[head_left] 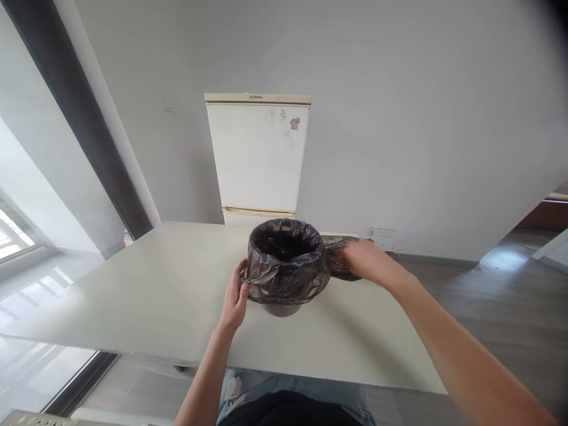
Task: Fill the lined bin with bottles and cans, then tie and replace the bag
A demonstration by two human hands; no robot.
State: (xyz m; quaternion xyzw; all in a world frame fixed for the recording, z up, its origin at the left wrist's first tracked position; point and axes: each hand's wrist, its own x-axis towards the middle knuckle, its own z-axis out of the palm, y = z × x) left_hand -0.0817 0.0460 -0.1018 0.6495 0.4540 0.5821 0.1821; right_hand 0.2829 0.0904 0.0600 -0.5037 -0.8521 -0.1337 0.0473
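Observation:
A small trash bin [283,310] stands on the table, lined with a dark garbage bag [288,281] that is folded down over its rim. Only the bin's grey base shows below the plastic. My left hand [235,297] grips the bag at the bin's left side, thumb in front and fingers behind. On the right, a gathered length of the bag sticks out sideways from the bin. My right hand [361,258] is closed on that bunched plastic; its fingers are blurred and partly hidden.
The pale table [177,284] stretches far to the left. Behind it stands a white refrigerator [260,157] against a grey wall. A wall socket [381,232] sits low to the right. A window [13,234] lies at far left.

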